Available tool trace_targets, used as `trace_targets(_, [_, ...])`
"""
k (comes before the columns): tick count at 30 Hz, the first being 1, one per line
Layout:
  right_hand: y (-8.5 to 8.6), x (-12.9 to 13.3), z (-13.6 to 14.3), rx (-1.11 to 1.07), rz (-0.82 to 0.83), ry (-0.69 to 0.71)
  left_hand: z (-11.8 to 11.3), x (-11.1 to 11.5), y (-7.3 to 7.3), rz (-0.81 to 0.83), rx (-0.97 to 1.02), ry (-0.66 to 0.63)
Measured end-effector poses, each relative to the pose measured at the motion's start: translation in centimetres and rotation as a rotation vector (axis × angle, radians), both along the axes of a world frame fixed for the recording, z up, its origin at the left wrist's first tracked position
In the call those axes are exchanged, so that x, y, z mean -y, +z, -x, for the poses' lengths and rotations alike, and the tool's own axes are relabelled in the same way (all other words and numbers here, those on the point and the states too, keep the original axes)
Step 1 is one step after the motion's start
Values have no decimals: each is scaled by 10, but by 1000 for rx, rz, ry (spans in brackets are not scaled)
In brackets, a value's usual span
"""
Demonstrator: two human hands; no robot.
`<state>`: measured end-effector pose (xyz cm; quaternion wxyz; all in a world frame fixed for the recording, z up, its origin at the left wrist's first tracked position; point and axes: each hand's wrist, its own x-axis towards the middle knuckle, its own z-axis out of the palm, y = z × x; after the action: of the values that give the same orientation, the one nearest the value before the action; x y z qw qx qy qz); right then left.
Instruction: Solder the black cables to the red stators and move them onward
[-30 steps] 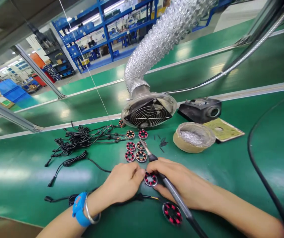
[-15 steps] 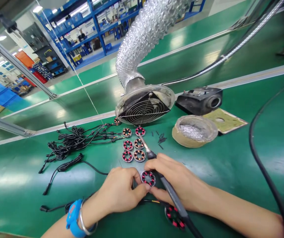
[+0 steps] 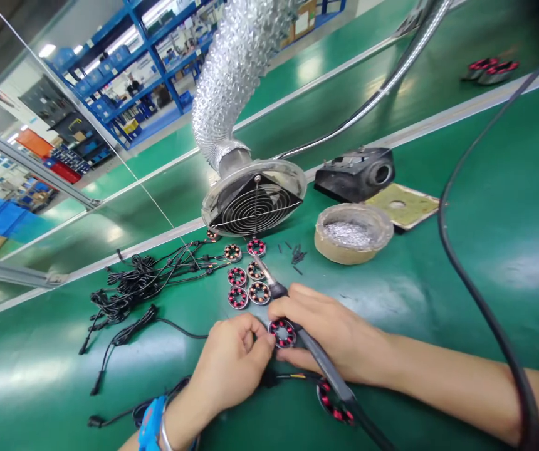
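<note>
Here, your work lies on a green bench mat (image 3: 439,300), and the biggest thing beyond your fingers is the ribbed silver extraction duct (image 3: 236,69), ending in a round wire-grilled fan hood (image 3: 254,202) that rests on the mat well past your fingertips. To the far right of them sit a black soldering-iron stand (image 3: 356,174) and, nearer, a round tan dish of silvery solder dross (image 3: 353,233). To the far left sprawls a tangle of black leads (image 3: 142,282).

Your right hand (image 3: 330,338) is curled round a soldering iron (image 3: 316,360), its tip pointing away from you toward a cluster of small wound stators (image 3: 245,275) just beyond your knuckles. Your left hand (image 3: 232,363) has its fingers pressed together, thumb and forefinger pinching the rim of one red-wound stator (image 3: 282,332); your right fingertips touch its other side. That stator sits between both hands, on the mat. Another stator (image 3: 331,401) lies under your right wrist, beside the iron's handle.
</note>
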<state>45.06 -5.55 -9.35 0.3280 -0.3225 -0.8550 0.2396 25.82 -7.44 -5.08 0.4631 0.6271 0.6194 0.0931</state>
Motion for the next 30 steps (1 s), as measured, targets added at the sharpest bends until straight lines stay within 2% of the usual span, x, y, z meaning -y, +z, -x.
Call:
trace_targets(5, [1, 1, -2, 1, 20, 2, 4, -9, 1, 163, 319, 142])
trace_targets(7, [1, 0, -2, 0, 22, 3, 8, -12, 4, 172, 365, 189])
trace_targets(9, [1, 0, -2, 4, 20, 9, 10, -13, 6, 93, 290, 154])
trace_targets(13, [-1, -1, -2, 8, 20, 21, 7, -13, 3, -60, 28, -13])
trace_targets(19, [0, 0, -2, 15, 37, 32, 9, -21, 3, -43, 173, 34])
trace_targets(25, [0, 0, -2, 3, 28, 28, 10, -13, 5, 63, 43, -59])
trace_targets(30, [0, -1, -2, 5, 28, 28, 12, -14, 8, 129, 271, 38])
